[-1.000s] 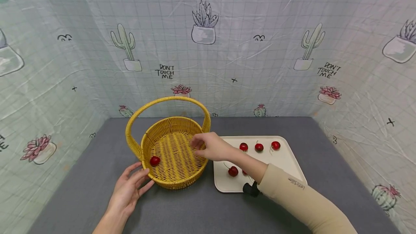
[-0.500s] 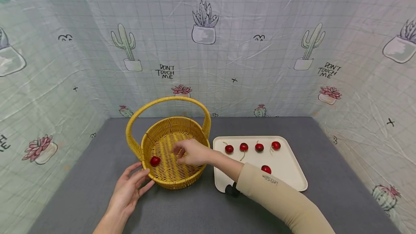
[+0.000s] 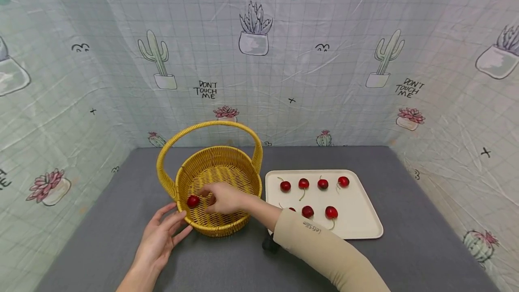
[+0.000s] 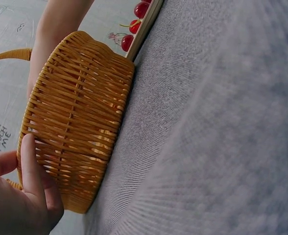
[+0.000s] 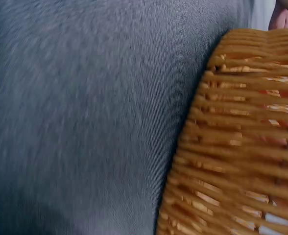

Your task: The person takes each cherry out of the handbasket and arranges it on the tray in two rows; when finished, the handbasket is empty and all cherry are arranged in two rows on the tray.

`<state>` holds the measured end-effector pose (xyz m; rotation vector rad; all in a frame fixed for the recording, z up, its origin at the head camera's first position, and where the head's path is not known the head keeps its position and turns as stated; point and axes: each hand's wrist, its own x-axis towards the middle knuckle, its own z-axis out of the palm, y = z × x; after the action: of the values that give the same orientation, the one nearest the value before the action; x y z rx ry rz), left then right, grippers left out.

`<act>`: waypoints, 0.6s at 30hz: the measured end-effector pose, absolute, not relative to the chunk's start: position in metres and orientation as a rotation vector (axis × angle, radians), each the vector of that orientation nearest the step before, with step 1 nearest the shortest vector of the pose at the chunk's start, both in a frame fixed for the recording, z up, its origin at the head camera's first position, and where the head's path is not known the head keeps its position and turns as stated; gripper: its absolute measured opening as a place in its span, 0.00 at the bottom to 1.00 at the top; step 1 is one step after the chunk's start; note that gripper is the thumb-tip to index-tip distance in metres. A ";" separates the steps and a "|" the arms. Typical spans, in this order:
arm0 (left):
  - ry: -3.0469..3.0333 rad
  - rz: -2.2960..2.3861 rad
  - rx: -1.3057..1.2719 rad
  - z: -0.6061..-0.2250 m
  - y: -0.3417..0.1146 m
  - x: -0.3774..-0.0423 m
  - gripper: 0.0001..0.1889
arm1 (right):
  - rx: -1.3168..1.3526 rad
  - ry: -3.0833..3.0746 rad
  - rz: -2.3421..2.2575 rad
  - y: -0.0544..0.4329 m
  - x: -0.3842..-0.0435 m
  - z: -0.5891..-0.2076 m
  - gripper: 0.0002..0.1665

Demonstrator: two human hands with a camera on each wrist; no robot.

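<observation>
A yellow wicker basket [image 3: 219, 229] with a tall arched handle stands on the grey table, one red cherry [image 3: 193, 201] lying inside at its left. My left hand [image 3: 160, 235] touches the basket's front left rim; in the left wrist view its relaxed fingers [image 4: 31, 171] rest against the woven outer wall. Inside the basket is my right hand [image 3: 225, 198], thumb and index finger parted, just right of the cherry. Nothing shows between those fingers. In the right wrist view, the basket wall [image 5: 247, 137] hides the right hand's fingers.
To the right of the basket lies a cream tray [image 3: 358, 220] with several stemmed cherries [image 3: 323, 184] in two rows. My right sleeve [image 3: 316, 242] covers part of its front left. A patterned curtain [image 3: 292, 75] surrounds the table [image 3: 227, 265].
My right hand has moved left and forward-down into the basket, from the right rim to beside the cherry. More tray cherries show. My left hand and the basket have stayed put.
</observation>
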<state>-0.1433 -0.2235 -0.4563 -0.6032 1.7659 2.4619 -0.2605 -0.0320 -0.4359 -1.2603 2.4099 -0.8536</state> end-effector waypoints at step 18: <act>1.768 2.456 -0.600 -0.457 -0.223 -0.144 0.30 | -1.426 2.459 -0.675 -0.045 -0.260 -0.444 0.30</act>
<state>-0.1439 -0.2233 -0.4572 -0.6003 1.7683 2.4563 -0.2599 -0.0452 -0.4437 -1.4262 2.4588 -0.6746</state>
